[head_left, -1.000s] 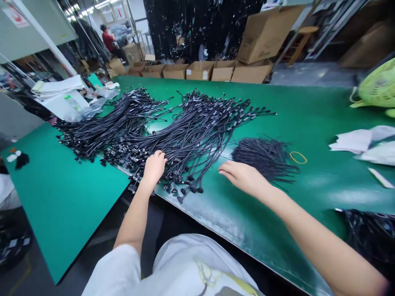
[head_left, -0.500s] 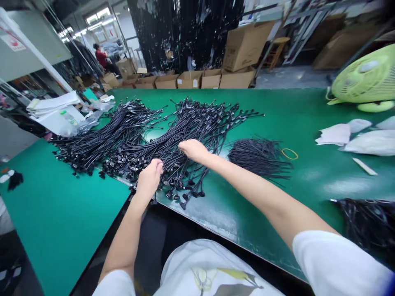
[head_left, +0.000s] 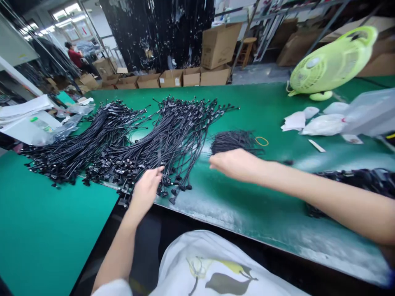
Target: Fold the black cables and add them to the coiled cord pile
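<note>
Factory floor, with cardboard cartons (head_left: 160,80) in a row beyond the far edge of a long green surface (head_left: 247,218), and a person in a red top (head_left: 75,57) far off at the upper left. Across the middle of the frame, two big fanned bunches of black cables (head_left: 173,144) lie side by side, long axis diagonal: moulded connector ends massed toward the near edge, left of centre, thin tips splaying toward the upper right. Just right of them, a smaller bundle of thin black wires (head_left: 234,142), lying roughly crosswise, with a yellow rubber band (head_left: 261,141) just beside it. Left hand (head_left: 147,190) at the near edge, fingers loosely curled against the connector ends, any grip impossible to tell. Right hand (head_left: 236,164) open and flat, fingers extended leftward, slightly blurred, just below the small bundle and not touching it. Toward the upper right, a lime-green fan (head_left: 327,63), white paper scraps (head_left: 293,122) and a clear plastic bag (head_left: 372,113). Small white labels (head_left: 177,81) on the cartons, too small to read; a pear print on the white shirt (head_left: 222,279) at the bottom of the frame.
</note>
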A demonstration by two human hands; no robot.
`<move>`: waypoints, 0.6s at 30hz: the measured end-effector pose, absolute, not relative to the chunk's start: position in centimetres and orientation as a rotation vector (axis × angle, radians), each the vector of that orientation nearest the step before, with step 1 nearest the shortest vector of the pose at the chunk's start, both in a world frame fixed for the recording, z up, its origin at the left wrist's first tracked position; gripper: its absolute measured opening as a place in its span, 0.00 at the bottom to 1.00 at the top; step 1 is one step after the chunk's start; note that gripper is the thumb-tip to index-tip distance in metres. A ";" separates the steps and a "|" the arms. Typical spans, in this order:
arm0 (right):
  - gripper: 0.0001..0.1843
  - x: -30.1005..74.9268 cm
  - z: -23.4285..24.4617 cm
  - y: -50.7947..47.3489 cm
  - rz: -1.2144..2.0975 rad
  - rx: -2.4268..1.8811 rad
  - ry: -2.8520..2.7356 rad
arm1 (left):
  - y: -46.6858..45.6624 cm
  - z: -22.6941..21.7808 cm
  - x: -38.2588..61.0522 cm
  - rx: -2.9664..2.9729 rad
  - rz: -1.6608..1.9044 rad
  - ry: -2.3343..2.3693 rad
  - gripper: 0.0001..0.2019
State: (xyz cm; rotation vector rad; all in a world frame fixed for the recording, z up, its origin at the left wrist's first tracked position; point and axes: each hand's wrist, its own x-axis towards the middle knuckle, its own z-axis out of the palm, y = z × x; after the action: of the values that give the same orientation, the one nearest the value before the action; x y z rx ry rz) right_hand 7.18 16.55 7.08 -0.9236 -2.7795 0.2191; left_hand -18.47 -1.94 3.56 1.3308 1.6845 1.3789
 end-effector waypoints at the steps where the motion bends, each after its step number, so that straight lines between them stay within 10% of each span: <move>1: 0.11 7.4 6.9 14.4 0.247 -0.746 -2.889 | -1.0 3.4 -16.5 1.482 1.300 1.666 0.14; 8: 0.17 12.9 7.8 14.7 0.093 -0.953 -2.794 | 1.4 1.8 -9.9 1.163 0.895 0.977 0.16; 14: 0.19 19.0 2.5 16.0 0.694 -1.035 -2.588 | 2.1 3.4 -13.7 0.628 1.368 0.844 0.12; 18: 0.16 18.1 0.5 12.0 0.369 -0.939 -2.641 | 3.1 3.5 -12.9 0.738 1.538 0.972 0.15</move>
State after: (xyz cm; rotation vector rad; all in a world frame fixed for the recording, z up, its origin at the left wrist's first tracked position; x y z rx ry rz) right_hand 18.11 11.97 0.48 -0.9395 -2.6406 0.3690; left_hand -12.93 3.07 3.45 0.7382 0.9724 1.5382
